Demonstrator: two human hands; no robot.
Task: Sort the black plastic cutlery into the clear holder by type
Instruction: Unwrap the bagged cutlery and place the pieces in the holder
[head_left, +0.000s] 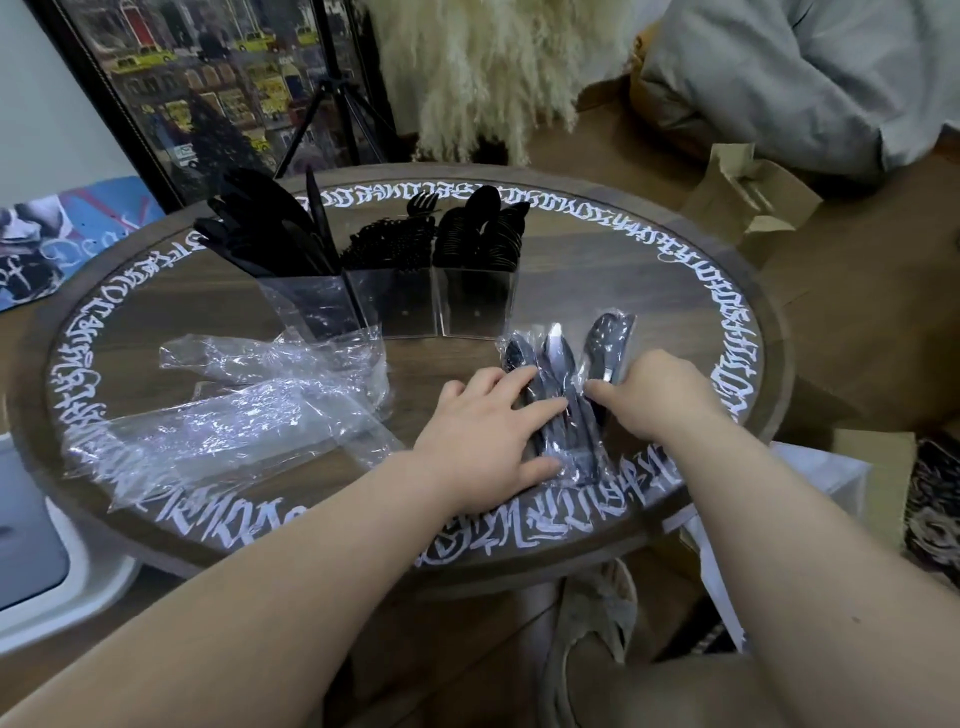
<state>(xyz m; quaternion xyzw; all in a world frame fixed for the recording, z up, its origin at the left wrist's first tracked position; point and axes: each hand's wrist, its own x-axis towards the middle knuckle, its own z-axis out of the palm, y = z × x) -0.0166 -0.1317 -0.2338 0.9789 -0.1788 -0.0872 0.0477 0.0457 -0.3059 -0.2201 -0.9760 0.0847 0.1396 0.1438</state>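
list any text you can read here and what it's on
Table rim: a ring of white ornate lettering, too stylised to read.
Framed poster: small signs, too blurred to read.
Blue picture at left: scrawled marks, not legible.
Holder, cutlery pack: no text visible.

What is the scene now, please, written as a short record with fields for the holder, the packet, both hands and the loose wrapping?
holder: clear holder, three compartments; knives left, forks middle, spoons right
packet: clear packet of black cutlery lying on the round table, in front of the holder
left hand: left hand rests flat on the packet, fingers straight
right hand: right hand pinches the packet at its right side
wrapping: empty clear bags on the table, left of the hands
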